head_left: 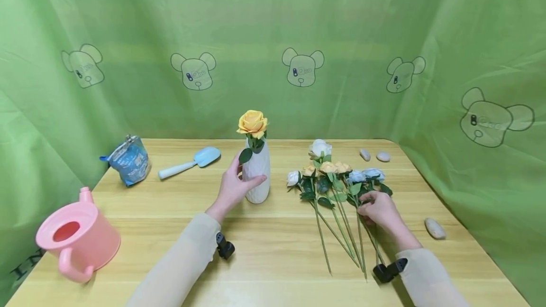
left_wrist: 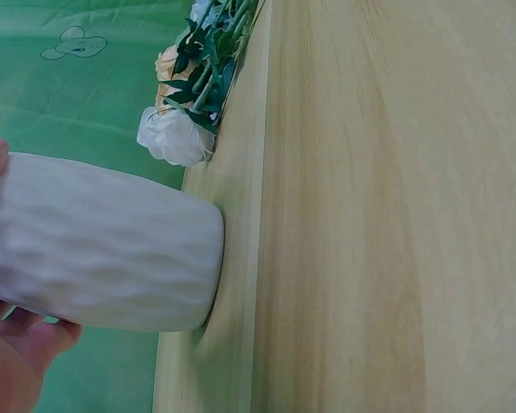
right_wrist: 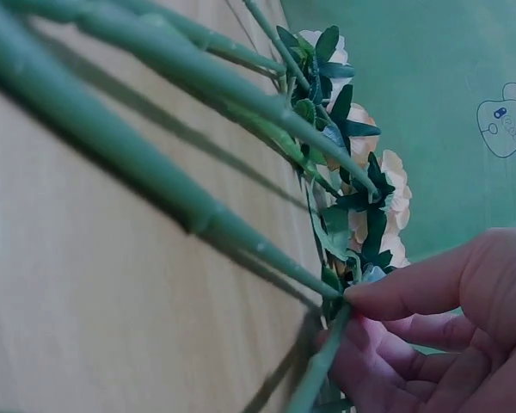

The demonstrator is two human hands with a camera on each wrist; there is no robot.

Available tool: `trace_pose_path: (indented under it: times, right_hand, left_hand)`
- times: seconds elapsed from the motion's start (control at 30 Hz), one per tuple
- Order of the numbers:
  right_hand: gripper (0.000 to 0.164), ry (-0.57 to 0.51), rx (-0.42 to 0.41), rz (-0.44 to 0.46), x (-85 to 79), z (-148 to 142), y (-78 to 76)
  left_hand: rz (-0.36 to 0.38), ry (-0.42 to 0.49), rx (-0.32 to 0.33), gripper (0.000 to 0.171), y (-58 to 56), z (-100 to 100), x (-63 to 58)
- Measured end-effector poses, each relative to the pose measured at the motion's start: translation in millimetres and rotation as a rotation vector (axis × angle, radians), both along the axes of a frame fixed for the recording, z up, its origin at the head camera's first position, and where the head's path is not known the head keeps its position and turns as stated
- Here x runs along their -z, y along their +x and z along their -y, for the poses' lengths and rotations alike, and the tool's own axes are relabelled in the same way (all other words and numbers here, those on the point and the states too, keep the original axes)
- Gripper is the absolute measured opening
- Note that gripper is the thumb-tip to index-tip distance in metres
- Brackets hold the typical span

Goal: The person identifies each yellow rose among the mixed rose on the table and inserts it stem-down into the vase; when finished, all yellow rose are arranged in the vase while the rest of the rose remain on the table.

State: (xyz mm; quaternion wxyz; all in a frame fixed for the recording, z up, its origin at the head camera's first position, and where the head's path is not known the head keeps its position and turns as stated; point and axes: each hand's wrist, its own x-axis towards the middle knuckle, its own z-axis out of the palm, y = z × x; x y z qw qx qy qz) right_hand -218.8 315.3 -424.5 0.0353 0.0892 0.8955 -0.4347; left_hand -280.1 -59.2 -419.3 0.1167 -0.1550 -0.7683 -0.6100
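My left hand [head_left: 236, 185] grips a white textured vase [head_left: 259, 172], thumb across its front and fingers behind. The vase stands on the wooden table, and a yellow rose [head_left: 252, 123] with dark green leaves rises from its mouth. To the right lies a spread of artificial flowers, with white [head_left: 321, 148], peach [head_left: 328, 167] and blue blooms [head_left: 373, 174] at the far side and bare stems toward me. My right hand [head_left: 379, 210] pinches a green stem [right_wrist: 267, 249] below the blue blooms; thumb and fingertips meet around it in the right wrist view.
A pink watering can [head_left: 95, 238] stands at the left front. Behind it are a blue bag [head_left: 131, 161] and a light blue trowel [head_left: 206, 156]. Grey stones [head_left: 434, 228] lie on the right. Green curtains [head_left: 256, 27] hang behind and beside the table.
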Motion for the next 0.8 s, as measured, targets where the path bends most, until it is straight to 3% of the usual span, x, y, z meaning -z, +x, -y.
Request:
trace_pose_path:
  times: [0.4,0.8]
  right_hand:
    - [0.035,-0.047,-0.08,0.049,-7.1,-0.7,4.0]
    - [0.04,-0.14,-0.037,-0.009,-16.3,-4.1,4.0]
  left_hand:
    - [0.009,0.0,-0.003,0.077,0.5,-0.7,-0.4]
    - [0.029,0.007,0.01,0.075,2.0,0.0,-1.7]
